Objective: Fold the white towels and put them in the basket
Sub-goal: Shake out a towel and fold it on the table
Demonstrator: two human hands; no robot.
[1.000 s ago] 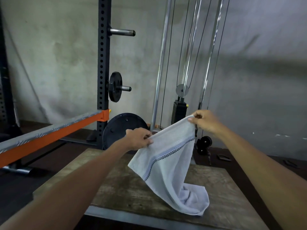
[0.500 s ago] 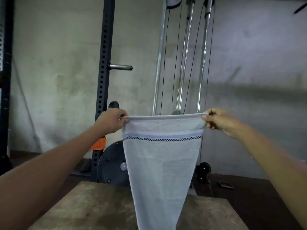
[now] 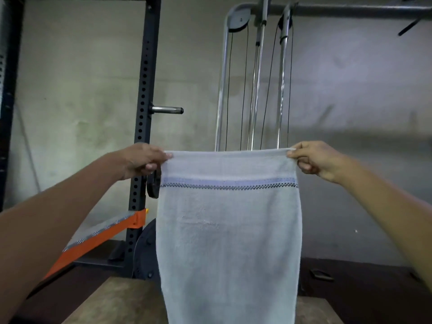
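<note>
A person holds a white towel (image 3: 229, 242) up at arm's length, seen from their own head. The left hand (image 3: 142, 160) pinches the towel's top left corner, fingers curled round the cloth. The right hand (image 3: 313, 160) pinches the top right corner the same way. The two hands are level and well apart, so the top edge is stretched flat between them.

The towel hangs straight down from that edge, its long axis vertical, with a blue and black stripe running across just below the hands. Its lower end drops out of view in front of a wooden table (image 3: 112, 302) near the person. Neither hand is nearer the towel; each has one corner.

Folding likely turns on bringing these corners together or lowering the cloth onto the table. No basket is visible. A black rack (image 3: 142, 94) and steel cable machine (image 3: 254, 90) stand far behind.
</note>
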